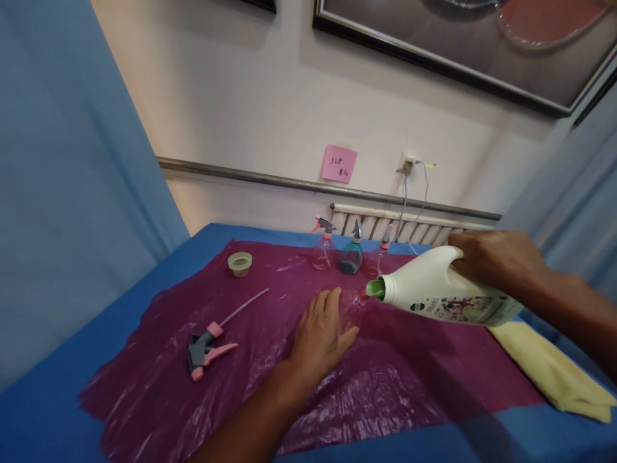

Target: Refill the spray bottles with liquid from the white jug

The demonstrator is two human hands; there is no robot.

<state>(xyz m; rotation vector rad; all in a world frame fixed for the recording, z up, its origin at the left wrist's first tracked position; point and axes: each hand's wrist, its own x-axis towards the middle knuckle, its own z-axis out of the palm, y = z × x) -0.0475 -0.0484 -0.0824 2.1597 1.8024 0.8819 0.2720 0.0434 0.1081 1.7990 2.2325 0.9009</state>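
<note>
My left hand (315, 331) is wrapped around the side of a clear spray bottle (354, 310) without its spray head, partly hidden by the fingers. With my right hand (499, 257) I grip the handle of a white detergent jug (436, 289), tipped onto its side. Its green spout (375, 289) points left, right at the mouth of the clear bottle. Whether liquid runs out is too small to tell. To the left lies a loose grey and pink spray head (203, 350) with a long thin tube.
Three spray bottles stand at the back, the middle one teal (351, 256). A green-rimmed cup (240, 263) sits at back left. Purple plastic sheeting (159, 350) covers the blue table (53, 399). A yellow cloth (554, 370) lies right; blue curtains (72, 161) hang beside.
</note>
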